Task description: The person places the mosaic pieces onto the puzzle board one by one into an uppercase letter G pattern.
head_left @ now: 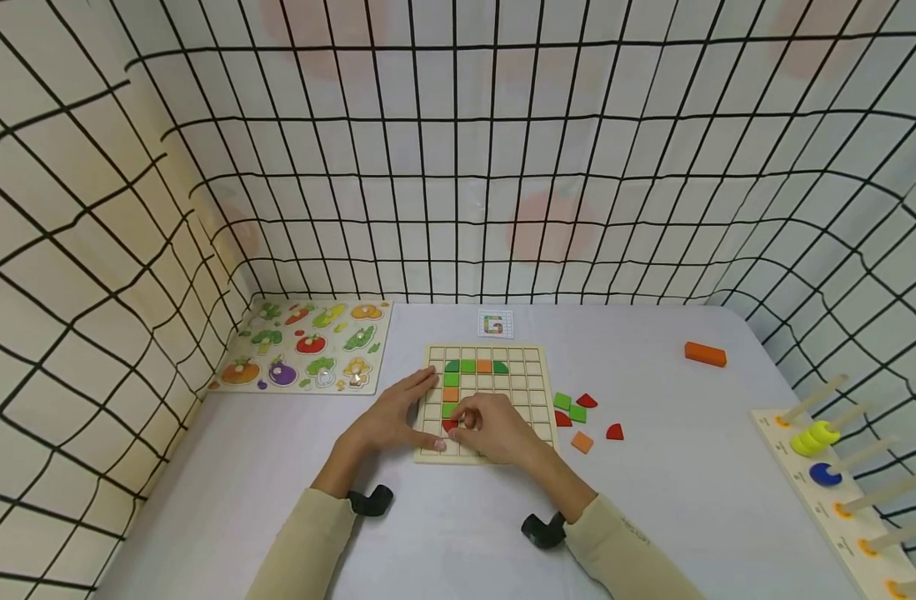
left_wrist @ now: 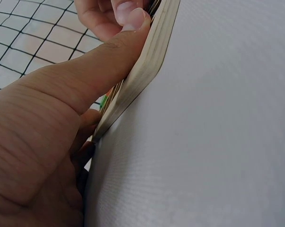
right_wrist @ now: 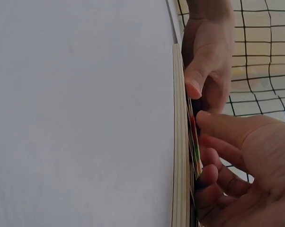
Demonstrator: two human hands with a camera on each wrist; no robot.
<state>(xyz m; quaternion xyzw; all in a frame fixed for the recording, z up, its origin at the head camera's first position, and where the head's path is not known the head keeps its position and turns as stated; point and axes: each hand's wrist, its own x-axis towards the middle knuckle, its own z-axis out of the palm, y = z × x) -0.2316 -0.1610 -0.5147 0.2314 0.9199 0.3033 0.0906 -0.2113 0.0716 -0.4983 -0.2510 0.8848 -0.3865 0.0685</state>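
Note:
A wooden grid board (head_left: 528,417) lies on the table. Along its left columns and top row sit coloured tiles: a green quarter piece (head_left: 452,367), green squares (head_left: 468,367) and orange squares (head_left: 451,394). My left hand (head_left: 393,417) rests against the board's left side, fingers spread, its thumb (left_wrist: 109,59) over the near edge. Low in the left column, my right hand (head_left: 495,427) pinches a red quarter-circle tile (head_left: 448,425) with thumb and index finger. In the right wrist view its other fingers (right_wrist: 209,175) are bent; the red tile is mostly hidden there.
Loose red, green and orange tiles (head_left: 578,413) lie right of the board. A pattern card (head_left: 496,324) is behind it. A vegetable puzzle (head_left: 307,346) lies left, an orange block (head_left: 705,354) and a peg stand (head_left: 825,483) right. Black netting (head_left: 458,175) surrounds the table.

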